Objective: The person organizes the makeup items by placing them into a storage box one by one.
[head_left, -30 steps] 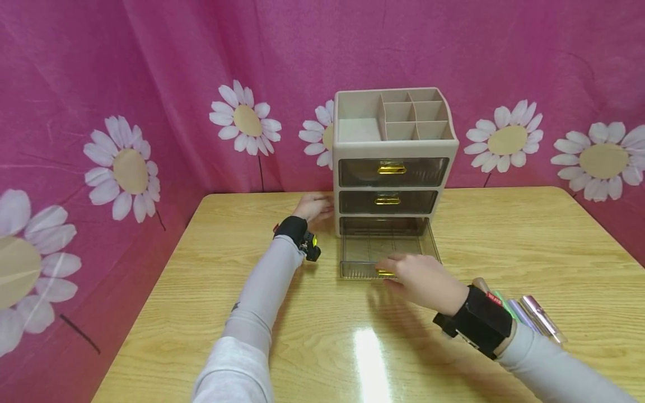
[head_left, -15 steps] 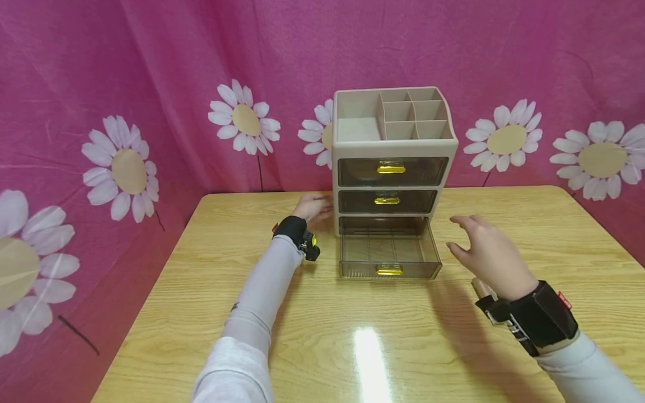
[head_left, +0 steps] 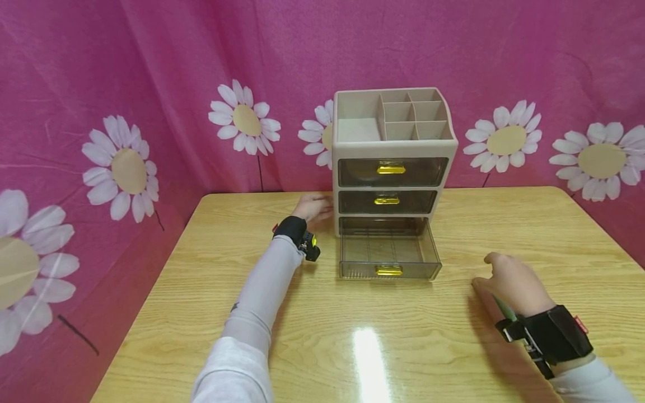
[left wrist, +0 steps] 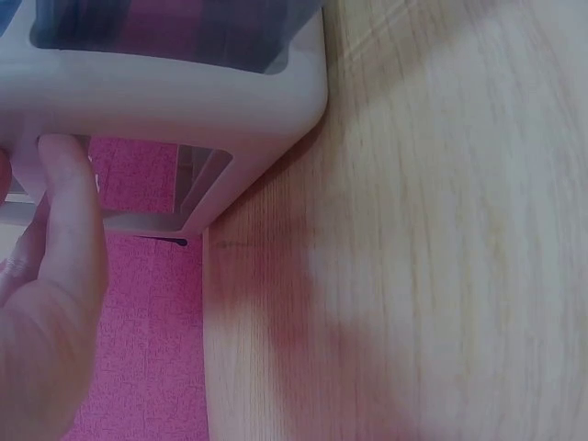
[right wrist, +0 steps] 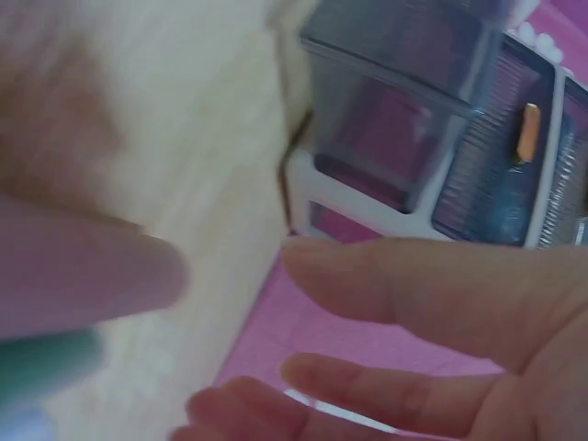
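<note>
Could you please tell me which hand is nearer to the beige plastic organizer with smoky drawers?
The left hand; its fingers touch the left side of the beige plastic organizer. The right hand is apart from it, right of its open smoky bottom drawer.

The organiser body (head_left: 395, 149) looks like smooth, rather matt plastic, w/ drawers (head_left: 422, 271) of clear, glossy plastic & handles (head_left: 389, 271) of shiny, metal-like finish. The table (head_left: 314, 313) shows smooth wood grain, incl. glossy reflection. The curtain (head_left: 393, 45) is cloth, mostly matt, & sleeves (head_left: 257, 291) are cloth too.
</note>
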{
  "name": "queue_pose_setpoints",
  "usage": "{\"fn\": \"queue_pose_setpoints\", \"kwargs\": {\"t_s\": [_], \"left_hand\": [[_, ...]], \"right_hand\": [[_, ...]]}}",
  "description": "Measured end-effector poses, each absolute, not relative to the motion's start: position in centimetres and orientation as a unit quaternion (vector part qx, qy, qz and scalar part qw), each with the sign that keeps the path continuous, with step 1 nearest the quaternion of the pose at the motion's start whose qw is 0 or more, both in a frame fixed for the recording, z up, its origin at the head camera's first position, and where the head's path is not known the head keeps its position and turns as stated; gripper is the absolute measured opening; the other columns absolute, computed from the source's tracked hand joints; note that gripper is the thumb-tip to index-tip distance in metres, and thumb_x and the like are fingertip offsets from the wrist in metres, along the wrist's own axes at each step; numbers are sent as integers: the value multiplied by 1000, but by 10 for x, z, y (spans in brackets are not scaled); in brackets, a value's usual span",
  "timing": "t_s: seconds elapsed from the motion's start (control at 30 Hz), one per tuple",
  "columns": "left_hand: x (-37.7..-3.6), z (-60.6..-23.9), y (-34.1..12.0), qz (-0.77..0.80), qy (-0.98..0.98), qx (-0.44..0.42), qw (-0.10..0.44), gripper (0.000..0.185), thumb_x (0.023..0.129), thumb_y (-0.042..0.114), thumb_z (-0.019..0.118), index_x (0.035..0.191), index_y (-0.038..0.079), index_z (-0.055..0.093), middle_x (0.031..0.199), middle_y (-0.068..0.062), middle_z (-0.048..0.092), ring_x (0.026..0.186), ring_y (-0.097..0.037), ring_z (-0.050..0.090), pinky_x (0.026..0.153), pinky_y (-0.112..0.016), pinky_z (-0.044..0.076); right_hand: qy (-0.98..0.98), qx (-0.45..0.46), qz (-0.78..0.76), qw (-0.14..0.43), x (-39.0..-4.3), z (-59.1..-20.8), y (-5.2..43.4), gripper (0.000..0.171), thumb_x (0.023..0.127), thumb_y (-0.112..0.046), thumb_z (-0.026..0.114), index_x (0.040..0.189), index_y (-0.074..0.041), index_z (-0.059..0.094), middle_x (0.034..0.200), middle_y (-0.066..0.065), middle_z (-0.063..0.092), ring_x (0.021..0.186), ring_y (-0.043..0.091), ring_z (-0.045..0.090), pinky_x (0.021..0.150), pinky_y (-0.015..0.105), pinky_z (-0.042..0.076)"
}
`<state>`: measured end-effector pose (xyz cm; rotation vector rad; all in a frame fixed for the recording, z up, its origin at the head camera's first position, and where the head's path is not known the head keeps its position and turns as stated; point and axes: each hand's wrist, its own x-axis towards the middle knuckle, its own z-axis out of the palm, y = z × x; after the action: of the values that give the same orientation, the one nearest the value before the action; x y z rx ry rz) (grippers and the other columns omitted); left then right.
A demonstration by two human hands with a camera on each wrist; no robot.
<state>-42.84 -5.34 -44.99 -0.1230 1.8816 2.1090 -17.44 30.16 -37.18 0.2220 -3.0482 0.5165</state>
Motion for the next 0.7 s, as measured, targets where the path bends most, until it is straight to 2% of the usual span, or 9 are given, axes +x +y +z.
{"fn": "queue_pose_setpoints", "kwargs": {"t_s": [0.1, 0.2, 0.3, 0.37, 0.5, 0.7], "left_hand": [[-428, -449, -53, 736, 657, -43, 156, 36, 90, -2, 52, 125, -6, 50, 120, -20, 55, 104, -27, 56, 90, -35, 49], [-432, -453, -54, 733, 662, -41, 153, 34, 90, -1, 53, 123, -5, 52, 118, -19, 56, 103, -27, 57, 88, -34, 50], [-436, -455, -56, 727, 669, -39, 153, 32, 90, 0, 55, 121, -4, 54, 116, -18, 58, 101, -26, 59, 85, -33, 52], [-435, -454, -56, 723, 673, -39, 151, 32, 89, 1, 55, 121, -3, 56, 115, -17, 59, 101, -25, 59, 84, -32, 52], [-427, -443, -56, 720, 675, -43, 155, 32, 90, 2, 55, 121, -3, 56, 114, -16, 59, 101, -25, 59, 84, -32, 52], [-418, -434, -57, 715, 680, -42, 158, 33, 90, 3, 55, 123, -3, 54, 113, -16, 60, 99, -23, 60, 83, -30, 52]], "right_hand": [[-985, 68, 160, 17, -172, -381, 303, 41, 77, -15, 65, 94, 21, 55, 77, 28, 62, 55, 20, 49, 56, 46, 48], [-984, 65, 164, 16, -170, -385, 302, 29, 81, -15, 60, 83, 14, 58, 66, 19, 57, 52, 18, 43, 49, 37, 42], [-983, 62, 169, 21, -167, -387, 299, 22, 83, -14, 55, 68, 3, 53, 56, 3, 40, 49, 15, 35, 45, 28, 30], [-983, 60, 169, 26, -167, -389, 298, 24, 84, -13, 53, 63, -3, 48, 55, -1, 33, 48, 15, 33, 46, 26, 24], [-984, 62, 161, 42, -166, -394, 297, 26, 85, -11, 52, 60, -5, 48, 52, -2, 34, 48, 15, 34, 46, 26, 26], [-985, 53, 166, 19, -166, -398, 299, 25, 86, -11, 50, 62, -6, 49, 51, 0, 43, 48, 17, 41, 49, 29, 34]]}}
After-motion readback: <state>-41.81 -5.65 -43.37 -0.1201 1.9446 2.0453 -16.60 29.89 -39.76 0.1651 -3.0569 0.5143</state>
